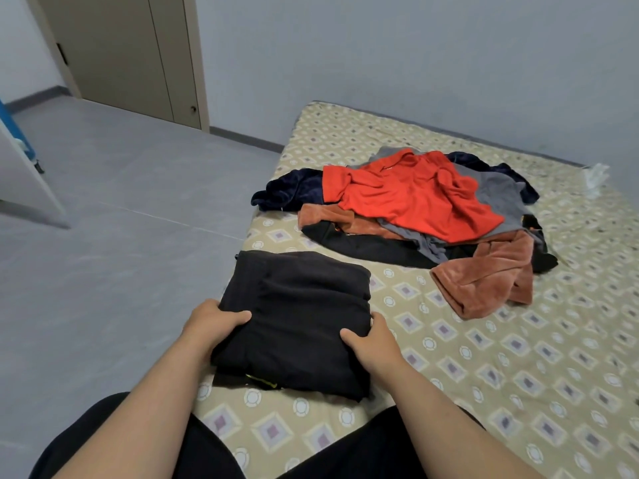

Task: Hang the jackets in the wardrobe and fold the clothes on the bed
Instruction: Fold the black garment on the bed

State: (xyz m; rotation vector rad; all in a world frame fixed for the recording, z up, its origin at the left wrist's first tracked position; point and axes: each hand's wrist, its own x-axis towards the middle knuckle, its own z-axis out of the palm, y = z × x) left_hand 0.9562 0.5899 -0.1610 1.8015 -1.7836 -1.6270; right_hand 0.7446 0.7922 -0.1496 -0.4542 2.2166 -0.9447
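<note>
Left hand and right hand each keep a closed grip on opposite sides of the folded black fabric bundle, thumbs on top, other fingers out of sight. It lies at the near left edge of the bed, which has a beige diamond-print cover. Farther back, apart, is an unfolded pile with a bright red top over grey, navy and black pieces and a rust-brown fleece garment.

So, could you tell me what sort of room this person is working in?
Most likely a bedroom: a bed with a patterned cover carries a pile of loose clothes and a folded black garment, and tall beige doors, perhaps a wardrobe, stand by the far wall.
</note>
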